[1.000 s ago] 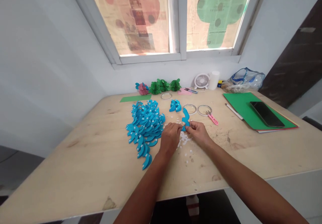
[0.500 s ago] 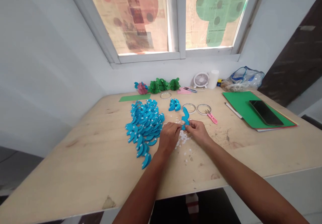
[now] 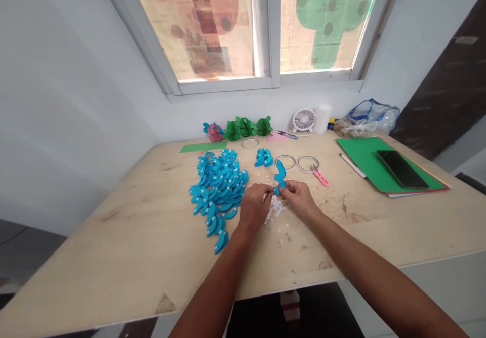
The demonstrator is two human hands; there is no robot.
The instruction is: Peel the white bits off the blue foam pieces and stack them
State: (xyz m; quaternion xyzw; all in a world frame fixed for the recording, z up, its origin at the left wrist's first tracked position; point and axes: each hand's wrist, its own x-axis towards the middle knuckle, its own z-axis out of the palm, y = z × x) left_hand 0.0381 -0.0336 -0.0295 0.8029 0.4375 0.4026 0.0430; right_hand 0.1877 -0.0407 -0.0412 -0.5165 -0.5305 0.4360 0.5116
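Observation:
My right hand [image 3: 301, 197] pinches a wavy blue paper piece [image 3: 280, 172] near its lower end, with the piece pointing up and away from me. At the left edge of that same end, the fingertips of my left hand [image 3: 257, 204] are closed together on it. Small white paper scraps [image 3: 277, 207] lie on the table beneath and between my hands. To the left of my left hand spreads a large pile of curved blue paper pieces [image 3: 220, 181] with small white patches on them. A smaller group of blue pieces [image 3: 263, 157] sits just beyond my hands.
Tape rolls [image 3: 308, 164] and pink-handled snips [image 3: 321, 177] lie ahead. A phone [image 3: 402, 170] rests on green sheets [image 3: 360, 163] at the right, beside a white pen [image 3: 353, 166]. Along the wall stand green paper flowers [image 3: 245, 127], a small fan [image 3: 304, 120] and a plastic bag [image 3: 370, 118].
Both hands stay almost in place at the blue piece. My left fingertips have shifted very slightly at its lower end; the table things look unchanged.

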